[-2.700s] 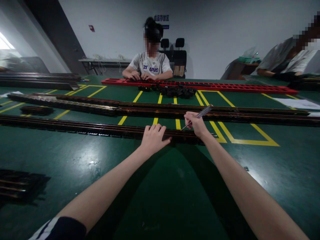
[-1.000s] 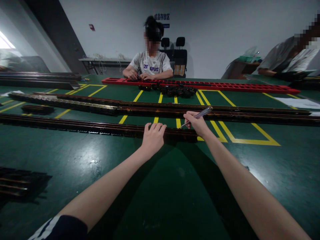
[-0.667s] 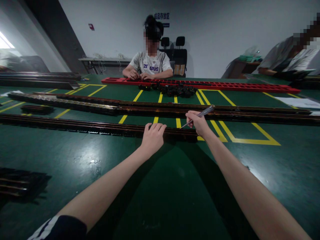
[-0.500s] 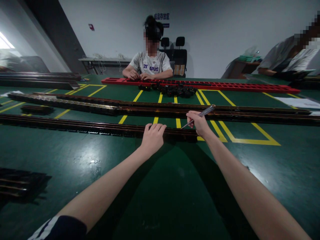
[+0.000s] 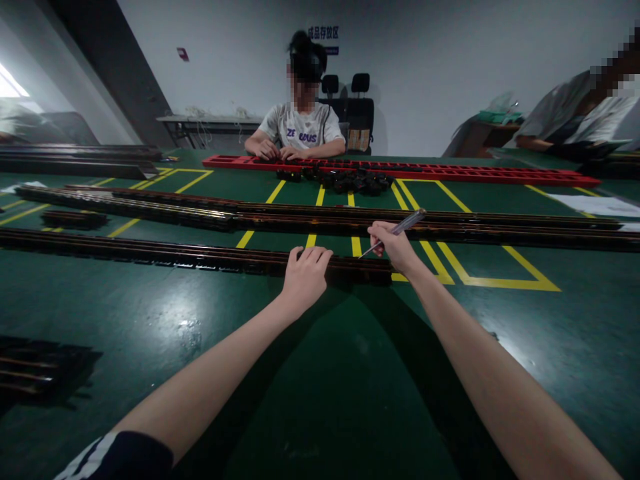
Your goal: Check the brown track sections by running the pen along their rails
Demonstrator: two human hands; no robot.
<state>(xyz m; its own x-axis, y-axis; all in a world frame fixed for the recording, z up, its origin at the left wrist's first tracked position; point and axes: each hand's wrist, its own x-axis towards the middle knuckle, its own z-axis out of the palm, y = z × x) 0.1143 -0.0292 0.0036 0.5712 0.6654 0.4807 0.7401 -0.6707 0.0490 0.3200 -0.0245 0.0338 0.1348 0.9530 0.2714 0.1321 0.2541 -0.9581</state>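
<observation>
A long black rail (image 5: 215, 257) with copper-coloured strips along it lies across the table in front of me. My left hand (image 5: 306, 277) is closed over it near its right end, fingers bent across the top; the thumb is hidden. In my right hand (image 5: 393, 243) is a screwdriver (image 5: 400, 227) with a clear handle, held slantwise like a pen. Its thin shaft slopes down to the left, and the tip meets the rail's top just right of my left hand. Whether the tip sits in a slot or a screw is too small to tell.
More black rails (image 5: 425, 227) lie behind, and a short stack (image 5: 45, 367) is at left. Beyond are a pile of black parts (image 5: 355, 180) and a red slotted frame (image 5: 475, 172), where a co-worker (image 5: 303, 127) sits. Another person (image 5: 565, 120) is at right. Yellow tape (image 5: 505, 283) marks the green table.
My right hand and the screwdriver have shifted slightly left, the tip staying at the rail. The rail's right end also sits a touch further left. My left hand has barely moved.
</observation>
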